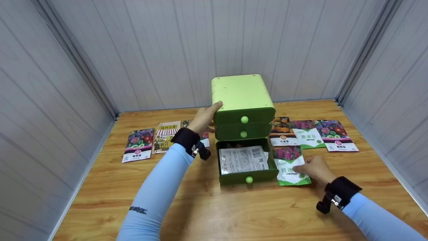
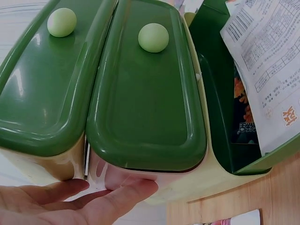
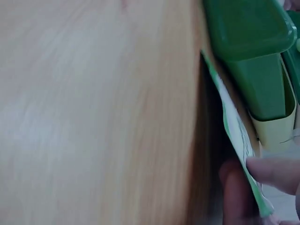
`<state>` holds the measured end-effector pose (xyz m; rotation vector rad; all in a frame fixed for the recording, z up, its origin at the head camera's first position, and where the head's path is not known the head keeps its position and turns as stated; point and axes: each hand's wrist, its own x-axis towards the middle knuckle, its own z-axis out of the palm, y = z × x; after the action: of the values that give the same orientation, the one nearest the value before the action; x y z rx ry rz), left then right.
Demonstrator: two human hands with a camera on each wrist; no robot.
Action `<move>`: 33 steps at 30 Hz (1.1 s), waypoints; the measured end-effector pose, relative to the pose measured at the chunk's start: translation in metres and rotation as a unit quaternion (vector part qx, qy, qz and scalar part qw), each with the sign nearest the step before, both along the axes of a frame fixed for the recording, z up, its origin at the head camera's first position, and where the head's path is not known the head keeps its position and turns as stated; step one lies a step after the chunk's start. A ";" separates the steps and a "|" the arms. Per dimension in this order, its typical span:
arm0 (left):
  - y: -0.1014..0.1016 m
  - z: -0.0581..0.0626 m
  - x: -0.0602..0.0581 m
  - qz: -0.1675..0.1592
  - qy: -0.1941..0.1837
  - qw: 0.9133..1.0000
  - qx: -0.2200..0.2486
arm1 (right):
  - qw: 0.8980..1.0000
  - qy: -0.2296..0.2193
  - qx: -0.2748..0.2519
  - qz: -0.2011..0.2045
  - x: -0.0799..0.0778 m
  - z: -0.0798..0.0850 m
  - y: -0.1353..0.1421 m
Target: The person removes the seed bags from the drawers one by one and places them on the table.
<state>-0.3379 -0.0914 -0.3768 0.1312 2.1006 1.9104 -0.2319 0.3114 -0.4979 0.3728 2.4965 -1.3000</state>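
My left hand rests against the left side of a small green drawer cabinet, thumb at its top front edge. In the left wrist view, the fingers lie along the cabinet's side beside the two upper drawer fronts. The bottom drawer stands pulled out, with a silver-backed packet lying face down inside over other packets. My right hand pinches the edge of a green-and-white seed packet between thumb and finger, right of the drawer. In the right wrist view this packet is tilted, its near edge raised off the table.
Right of the cabinet lie an orange-flower packet, another green-and-white packet and a mixed-flower packet. To the left are a mixed-flower packet, a yellow shop-picture packet and one partly behind my left hand. Panel walls surround the wooden table.
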 end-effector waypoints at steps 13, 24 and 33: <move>0.001 0.000 0.002 0.006 0.003 1.000 0.000 | 0.998 -0.005 0.044 0.050 -0.003 -0.002 0.006; 0.001 0.000 0.003 0.013 0.012 1.000 0.000 | 0.979 0.043 0.158 0.119 -0.001 0.009 0.004; -0.001 0.000 0.003 0.010 0.018 1.000 -0.013 | 0.947 0.120 0.266 0.132 -0.003 0.028 -0.017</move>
<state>-0.3351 -0.0921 -0.3764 0.1410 2.1574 1.9052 -0.2351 0.2942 -0.4697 -0.0194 2.9580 -0.5830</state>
